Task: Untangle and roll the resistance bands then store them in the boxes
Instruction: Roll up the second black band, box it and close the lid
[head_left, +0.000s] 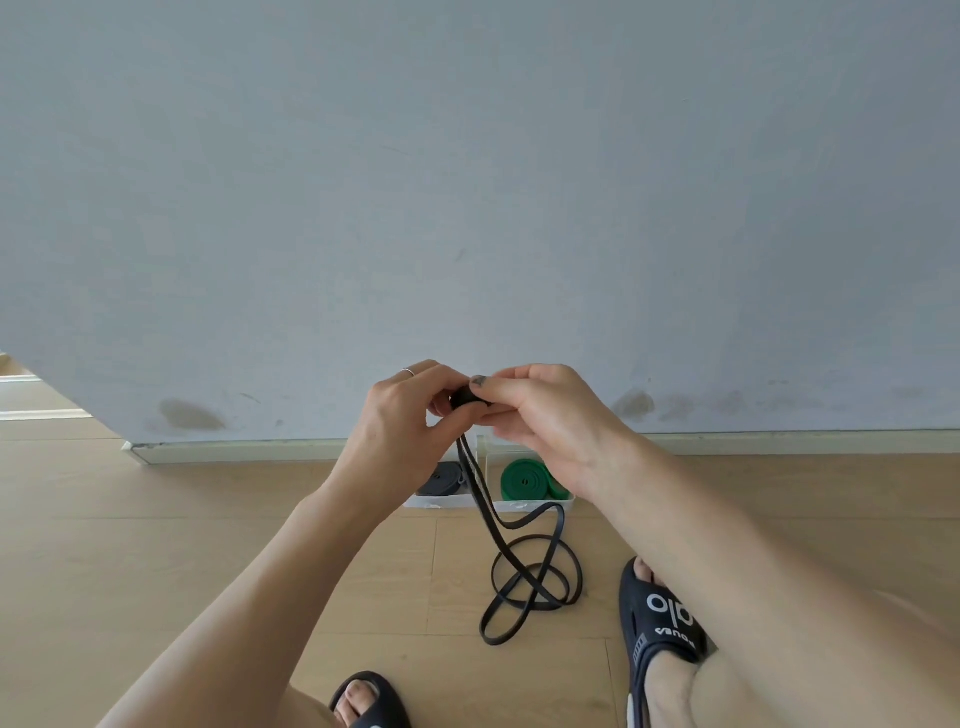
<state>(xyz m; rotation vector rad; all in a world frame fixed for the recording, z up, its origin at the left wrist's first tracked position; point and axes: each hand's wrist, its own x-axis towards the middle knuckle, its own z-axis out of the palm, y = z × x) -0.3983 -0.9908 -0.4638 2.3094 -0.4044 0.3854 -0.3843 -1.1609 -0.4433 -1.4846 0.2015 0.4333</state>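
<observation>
Black band being rolled up at chest height, two boxes waiting by the wall.

Both hands meet over a small tight coil — the left hand (410, 415) curls its fingers and thumb round one side, the right hand (540, 410) pinches the other, thumb on top. Held this way, I judge, one hand can turn the roll while the other keeps it from springing loose. From the coil the black resistance band (524, 582) hangs down and lies in loose crossed loops on the wooden floor (208, 519), so most of it is not yet rolled. Beyond, against the grey wall (467, 182), two clear boxes (519, 505) sit side by side — a dark roll (441, 478) in the left one, a green roll (524, 480) in the right.
</observation>
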